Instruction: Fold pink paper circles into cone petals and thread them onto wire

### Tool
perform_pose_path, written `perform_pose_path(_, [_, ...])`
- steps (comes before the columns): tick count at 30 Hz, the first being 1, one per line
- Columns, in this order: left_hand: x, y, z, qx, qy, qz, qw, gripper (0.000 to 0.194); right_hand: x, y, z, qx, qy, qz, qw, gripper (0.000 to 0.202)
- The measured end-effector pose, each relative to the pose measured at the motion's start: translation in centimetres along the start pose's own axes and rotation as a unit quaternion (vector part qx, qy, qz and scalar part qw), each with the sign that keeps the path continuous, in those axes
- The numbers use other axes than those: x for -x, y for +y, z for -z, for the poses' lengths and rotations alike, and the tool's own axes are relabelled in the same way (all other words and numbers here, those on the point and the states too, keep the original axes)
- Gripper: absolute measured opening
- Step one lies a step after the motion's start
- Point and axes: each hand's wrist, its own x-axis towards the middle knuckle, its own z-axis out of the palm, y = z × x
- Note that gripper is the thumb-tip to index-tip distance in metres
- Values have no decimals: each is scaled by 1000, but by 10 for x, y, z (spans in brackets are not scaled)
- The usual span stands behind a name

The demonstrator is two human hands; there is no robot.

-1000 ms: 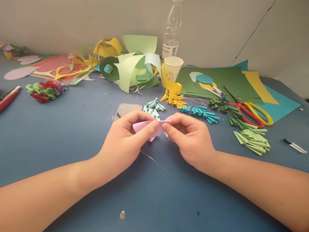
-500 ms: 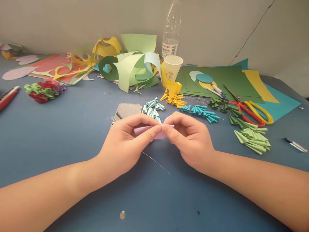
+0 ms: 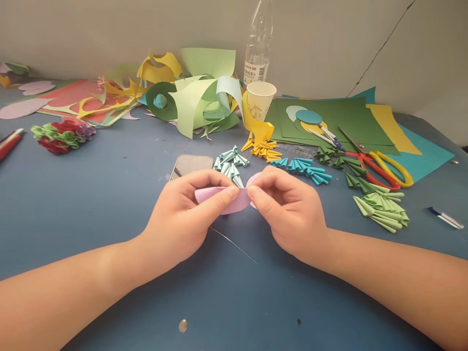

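Now your left hand (image 3: 179, 214) and right hand (image 3: 292, 209), pinched closed on the lilac paper (image 3: 240, 199) at dial centre, sit slightly farther apart than before; toward one o'clock, a paper cup (image 3: 260, 100) fronts a bottle (image 3: 254, 72), contents unclear.

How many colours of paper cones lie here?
5: pale blue cones beyond the left hand, yellow cones before the cup, blue cones beyond the right hand, dark green cones beside the scissors, light green cones nearer you. Others may be hidden.
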Motion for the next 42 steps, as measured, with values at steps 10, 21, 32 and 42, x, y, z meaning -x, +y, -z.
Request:
perform_pose_path(10, [-4, -2, 0, 31, 8, 34, 999, 17, -3, 9, 4, -118, 16, -47, 992, 22])
perform_pose_path(21, [-4, 6, -7, 27, 33, -1, 999, 39, -2, 3, 4, 52, -96, 70, 992, 11])
perform_pose_path(32, [-2, -4, -3, -17, -35, -47, 998, 12, -3, 6, 5, -20, -62, 45, 997, 11])
perform_pose_path(42, [-4, 2, -1, -70, -85, -72, 991, 14, -3, 6, 5, 21, -52, 54, 997, 18])
